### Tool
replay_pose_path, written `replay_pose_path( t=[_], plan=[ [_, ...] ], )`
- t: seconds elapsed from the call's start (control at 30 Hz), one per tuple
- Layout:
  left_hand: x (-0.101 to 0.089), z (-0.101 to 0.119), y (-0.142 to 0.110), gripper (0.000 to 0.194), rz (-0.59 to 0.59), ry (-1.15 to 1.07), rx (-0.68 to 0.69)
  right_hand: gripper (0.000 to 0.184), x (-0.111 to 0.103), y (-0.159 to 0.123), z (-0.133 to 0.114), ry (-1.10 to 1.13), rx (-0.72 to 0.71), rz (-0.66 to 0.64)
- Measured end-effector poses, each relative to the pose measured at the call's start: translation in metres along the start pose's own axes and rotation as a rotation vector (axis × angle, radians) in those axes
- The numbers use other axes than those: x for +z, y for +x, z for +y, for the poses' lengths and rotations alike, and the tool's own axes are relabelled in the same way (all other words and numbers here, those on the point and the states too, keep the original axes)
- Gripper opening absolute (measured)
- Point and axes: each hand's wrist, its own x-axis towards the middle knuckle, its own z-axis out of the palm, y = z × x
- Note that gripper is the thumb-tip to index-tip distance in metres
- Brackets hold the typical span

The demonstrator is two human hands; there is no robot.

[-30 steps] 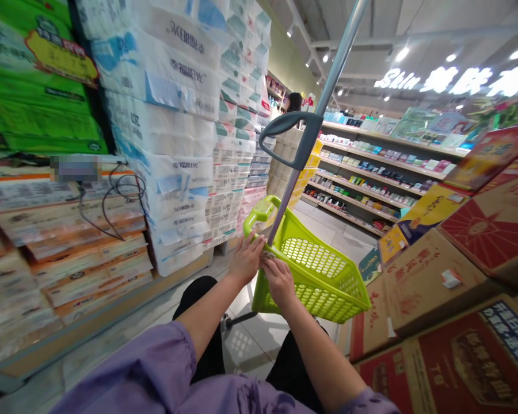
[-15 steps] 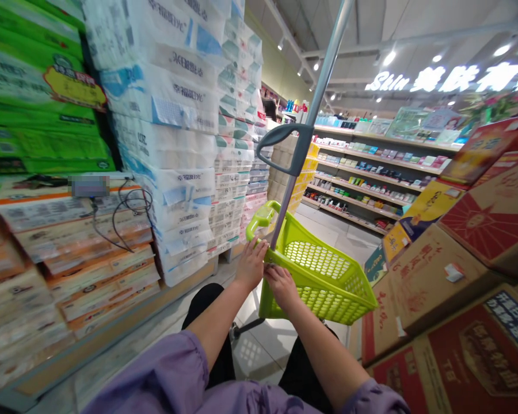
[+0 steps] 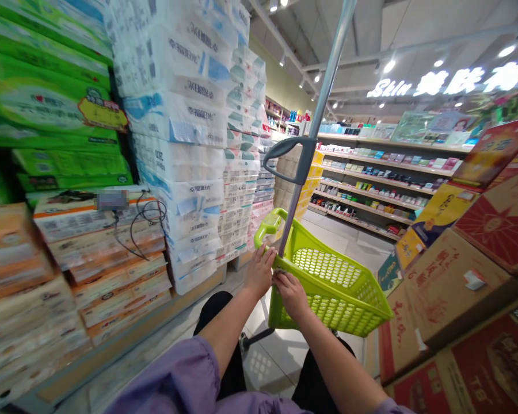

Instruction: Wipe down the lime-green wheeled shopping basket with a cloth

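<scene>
Beside a silver metal pole (image 3: 328,89), I'm remotely resting the left hand (image 3: 259,271) and right hand (image 3: 292,294) on the lime-green perforated plastic basket (image 3: 328,286), fingers touching its rim, grip unclear, judging it light, stiff, best held there.

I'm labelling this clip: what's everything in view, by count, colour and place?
Basket: one, lime green, centre
Pole: one, silver, at basket's near end
Looped handle: one, dark grey, on pole
White packs: many, white-blue, left of centre
Green packs: several, green, upper left
Orange packs: many, orange-white, lower left
Cable: count unclear, dark, on orange packs
Boxes: several, red-brown-yellow, right
Shelves: several, pale, background
Sign: one, white, upper right
Ceiling lights: several, white, top
Floor: one, pale, below
Trouser legs: two, black, bottom
Sleeves: two, purple, bottom
Left hand, right hand: one each, bare, at basket's near end
</scene>
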Motion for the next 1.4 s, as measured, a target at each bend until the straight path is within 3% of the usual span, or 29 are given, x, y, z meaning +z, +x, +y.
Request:
replay_pose_path(
  t=[0.1, 0.23, 0.4, 0.57, 0.73, 0.9, 1.07, 1.2, 1.33, 1.4],
  plan=[
    [0.000, 0.000, 0.000, 0.053, 0.003, 0.007, -0.004, 0.032, 0.000, 0.001, 0.001, 0.009, 0.012, 0.036],
    [0.000, 0.000, -0.001, 0.057, -0.014, 0.031, -0.006, 0.031, 0.000, -0.001, 0.001, 0.018, -0.027, -0.080],
    [-0.001, -0.001, -0.001, 0.057, -0.032, 0.039, 0.003, 0.032, -0.001, -0.001, 0.002, 0.028, 0.003, 0.047],
    [-0.004, -0.001, 0.001, 0.058, -0.047, 0.061, 0.005, 0.028, 0.001, -0.003, 0.003, 0.034, -0.037, -0.057],
    [-0.004, -0.002, 0.002, 0.058, -0.041, 0.058, 0.003, 0.030, -0.003, 0.000, 0.005, -0.002, 0.018, 0.026],
    [-0.004, 0.000, 0.001, 0.057, -0.038, 0.049, -0.010, 0.024, -0.007, 0.001, 0.005, 0.016, -0.026, -0.092],
    [-0.002, 0.000, -0.002, 0.057, -0.037, 0.048, -0.018, 0.032, -0.006, -0.001, 0.005, 0.033, 0.009, 0.053],
    [-0.001, 0.000, -0.005, 0.056, -0.029, 0.042, -0.030, 0.032, 0.000, -0.005, 0.004, 0.038, -0.023, 0.015],
    [0.001, 0.000, -0.007, 0.057, -0.013, 0.041, -0.031, 0.037, 0.006, -0.007, 0.003, 0.022, -0.018, 0.101],
    [0.002, 0.000, -0.009, 0.058, -0.001, 0.033, -0.034, 0.037, 0.008, -0.008, 0.003, 0.038, -0.032, 0.080]
  ],
)
